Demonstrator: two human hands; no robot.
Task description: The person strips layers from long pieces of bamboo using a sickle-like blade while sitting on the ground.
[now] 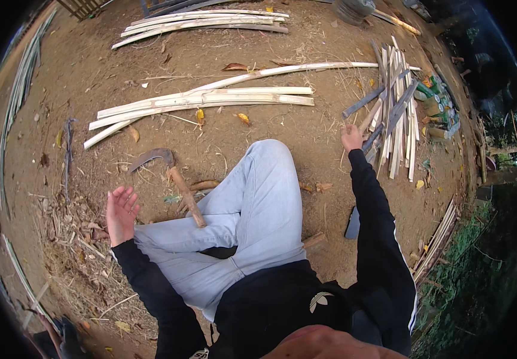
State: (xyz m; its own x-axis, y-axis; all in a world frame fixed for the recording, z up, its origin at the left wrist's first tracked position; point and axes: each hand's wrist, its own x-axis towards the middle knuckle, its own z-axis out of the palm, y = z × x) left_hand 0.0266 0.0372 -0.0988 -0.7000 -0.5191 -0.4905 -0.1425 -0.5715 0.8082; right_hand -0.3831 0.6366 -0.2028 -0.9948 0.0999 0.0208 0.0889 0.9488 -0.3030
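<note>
Evidently, the right grip [351, 138] is curled at the left edge of a loose pile of split strips [396, 122]; whether a strip is clasped or merely touched cannot be told. The left grip [122, 210] is held wide and bare, well apart to the left.

Each strip can be judged light, stiff along its length yet springy, and hardly fragile. Splinters may be met along the split edges, so a firm hold without sliding is advised. Better balance is likely to be had near the middle, while an end is more easily reached from the right grip; some snagging can be expected where pieces are crossed.

Just to the right of that grip, narrow, mostly cream-coloured lengths are seen, mixed with dark grey ones and fanned at uneven angles. Beyond the pile, green containers [441, 110] are half made out.

Farther off, ahead and to the left of the right grip, longer pale strips [210, 99] are laid on the brown ground [330, 170], marked by faint darker bands. Farthest ahead, another bundle of strips [204, 25] is spread, similarly pale, with greyish edges.
</note>
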